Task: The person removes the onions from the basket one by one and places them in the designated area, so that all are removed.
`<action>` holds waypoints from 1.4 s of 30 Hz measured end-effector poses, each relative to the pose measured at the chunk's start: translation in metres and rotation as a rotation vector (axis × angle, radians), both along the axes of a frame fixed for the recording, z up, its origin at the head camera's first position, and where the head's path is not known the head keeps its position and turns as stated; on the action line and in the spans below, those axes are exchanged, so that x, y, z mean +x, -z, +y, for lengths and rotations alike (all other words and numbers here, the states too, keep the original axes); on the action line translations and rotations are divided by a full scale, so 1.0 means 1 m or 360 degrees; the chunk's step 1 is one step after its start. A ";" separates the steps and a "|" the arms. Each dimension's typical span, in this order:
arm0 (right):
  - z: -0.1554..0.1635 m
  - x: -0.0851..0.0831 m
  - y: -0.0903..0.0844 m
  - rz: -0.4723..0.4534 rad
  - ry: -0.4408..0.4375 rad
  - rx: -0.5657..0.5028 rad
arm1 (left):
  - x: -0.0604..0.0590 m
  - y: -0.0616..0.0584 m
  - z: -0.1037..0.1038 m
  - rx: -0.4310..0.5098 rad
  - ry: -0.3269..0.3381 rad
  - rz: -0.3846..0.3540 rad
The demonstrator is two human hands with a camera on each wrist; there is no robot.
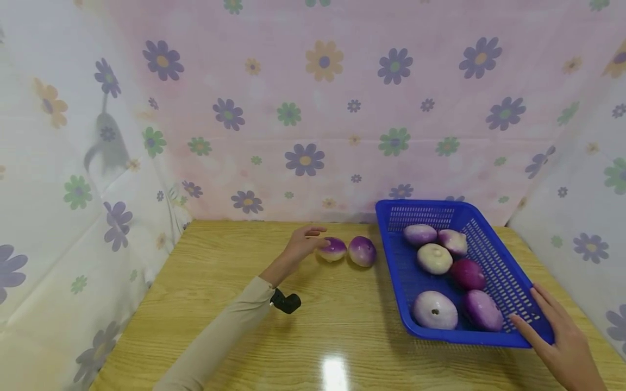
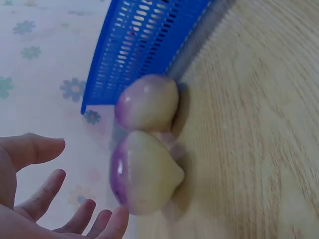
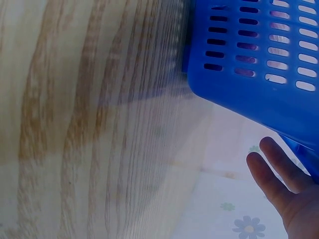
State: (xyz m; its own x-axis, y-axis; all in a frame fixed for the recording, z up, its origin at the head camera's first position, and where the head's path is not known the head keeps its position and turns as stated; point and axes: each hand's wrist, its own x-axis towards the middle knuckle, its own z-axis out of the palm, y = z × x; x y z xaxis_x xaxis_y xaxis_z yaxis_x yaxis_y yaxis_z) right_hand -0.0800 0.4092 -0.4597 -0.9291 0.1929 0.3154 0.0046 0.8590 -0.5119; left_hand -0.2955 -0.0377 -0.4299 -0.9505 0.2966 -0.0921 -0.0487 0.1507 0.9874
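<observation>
The left hand (image 1: 302, 243), fingers spread, reached at the nearer of two loose onions (image 1: 333, 248) on the worktop (image 1: 342, 326), while the right hand (image 1: 557, 331) lay flat-fingered against the blue basket (image 1: 518, 326), apparently steadying it.

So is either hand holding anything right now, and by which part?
Nothing is gripped. The left hand is open beside the nearer onion; the right hand rests flat on the basket at its near right corner.

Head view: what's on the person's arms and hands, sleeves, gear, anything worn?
The left arm wears a long beige sleeve reaching the wrist, with a small black device strapped at the cuff. The left hand is bare: no glove or ring visible. The right hand is also bare; its forearm is cut off by the frame, so any sleeve there is unseen.
</observation>
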 end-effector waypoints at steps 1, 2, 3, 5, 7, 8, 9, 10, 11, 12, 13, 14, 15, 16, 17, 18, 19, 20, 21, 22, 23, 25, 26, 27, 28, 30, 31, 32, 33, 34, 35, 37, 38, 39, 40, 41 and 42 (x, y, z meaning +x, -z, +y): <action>0.000 0.000 0.000 -0.0001 0.0003 -0.0001 | 0.002 -0.003 0.002 0.0003 0.0013 0.0013; 0.000 0.000 0.000 0.0003 0.0003 -0.0005 | 0.003 -0.006 0.003 -0.0003 0.0025 0.0020; 0.000 0.001 0.000 0.0000 0.0006 -0.0005 | 0.004 -0.009 0.005 -0.0010 0.0042 0.0033; 0.000 0.001 0.000 -0.0007 0.0011 -0.0003 | 0.007 -0.014 0.007 -0.0015 0.0083 0.0050; 0.000 0.001 0.000 -0.0004 0.0007 -0.0004 | 0.010 -0.019 0.010 0.0003 0.0133 0.0061; 0.001 0.001 0.000 -0.0005 0.0007 -0.0003 | 0.012 -0.021 0.012 0.0012 0.0157 0.0059; 0.000 0.001 0.000 -0.0009 0.0006 0.0000 | 0.013 -0.023 0.013 0.0020 0.0185 0.0063; 0.000 0.002 0.000 -0.0009 0.0006 0.0002 | 0.014 -0.025 0.015 0.0030 0.0209 0.0057; 0.000 0.002 0.000 -0.0014 0.0008 0.0004 | 0.015 -0.027 0.017 0.0039 0.0234 0.0054; 0.000 0.002 0.000 -0.0011 0.0007 0.0003 | 0.016 -0.029 0.019 0.0042 0.0255 0.0054; 0.000 0.002 0.000 -0.0009 0.0006 0.0005 | 0.017 -0.031 0.021 0.0044 0.0274 0.0048; 0.000 0.002 0.000 -0.0009 0.0007 0.0004 | 0.018 -0.033 0.022 0.0044 0.0292 0.0047; 0.000 0.002 0.000 -0.0010 0.0009 0.0008 | 0.019 -0.035 0.024 0.0045 0.0311 0.0048; 0.000 0.002 0.000 -0.0013 0.0014 0.0012 | 0.021 -0.037 0.026 0.0051 0.0327 0.0046; 0.000 0.002 -0.001 -0.0018 0.0018 0.0015 | 0.022 -0.038 0.028 0.0062 0.0343 0.0044; 0.001 0.002 -0.001 -0.0012 0.0017 0.0012 | 0.023 -0.040 0.029 0.0078 0.0362 0.0038; 0.001 0.002 -0.001 -0.0010 0.0018 0.0009 | 0.024 -0.041 0.031 0.0088 0.0380 0.0027; 0.000 0.002 -0.001 -0.0010 0.0020 0.0006 | 0.026 -0.043 0.032 0.0095 0.0395 0.0021; 0.000 0.002 -0.001 -0.0004 0.0017 0.0000 | 0.027 -0.044 0.034 0.0096 0.0407 0.0014; 0.000 0.002 -0.001 0.0003 0.0013 -0.0006 | 0.028 -0.046 0.036 0.0099 0.0420 0.0011; 0.000 0.002 -0.001 0.0010 0.0008 -0.0011 | 0.029 -0.047 0.037 0.0108 0.0435 0.0007; 0.000 0.002 -0.001 0.0018 0.0001 -0.0017 | 0.032 -0.051 0.041 0.0099 0.0467 0.0018; 0.000 0.002 -0.002 0.0017 0.0000 -0.0016 | 0.033 -0.052 0.043 0.0109 0.0486 0.0024; -0.001 0.002 -0.002 0.0019 -0.0002 -0.0016 | 0.034 -0.053 0.045 0.0126 0.0511 0.0031; -0.001 0.002 -0.002 0.0015 0.0001 -0.0014 | 0.034 -0.054 0.047 0.0147 0.0538 0.0037; -0.001 0.002 -0.002 0.0009 0.0005 -0.0017 | 0.036 -0.057 0.052 0.0166 0.0583 0.0054; -0.001 0.002 -0.002 0.0008 0.0007 -0.0017 | 0.036 -0.058 0.054 0.0182 0.0611 0.0061; -0.001 0.002 -0.002 0.0007 0.0009 -0.0020 | 0.037 -0.059 0.056 0.0188 0.0634 0.0067; -0.001 0.002 -0.002 0.0008 0.0007 -0.0020 | 0.037 -0.061 0.058 0.0185 0.0653 0.0079; -0.002 0.002 -0.002 0.0013 0.0004 -0.0026 | 0.038 -0.062 0.060 0.0180 0.0671 0.0089; -0.001 0.002 -0.003 0.0025 -0.0006 -0.0033 | 0.038 -0.064 0.062 0.0177 0.0694 0.0093; -0.001 0.002 -0.003 0.0055 -0.0029 -0.0045 | 0.040 -0.067 0.065 0.0177 0.0738 0.0079; -0.002 0.002 -0.002 0.0063 -0.0038 -0.0053 | 0.040 -0.068 0.066 0.0168 0.0753 0.0073; -0.002 0.002 -0.002 0.0072 -0.0046 -0.0058 | 0.040 -0.069 0.067 0.0169 0.0772 0.0065; -0.002 0.002 -0.002 0.0077 -0.0049 -0.0066 | 0.041 -0.070 0.069 0.0166 0.0794 0.0057; -0.002 0.002 -0.002 0.0081 -0.0053 -0.0071 | 0.041 -0.071 0.071 0.0158 0.0814 0.0049; -0.002 0.002 -0.002 0.0080 -0.0053 -0.0071 | 0.041 -0.071 0.073 0.0141 0.0832 0.0048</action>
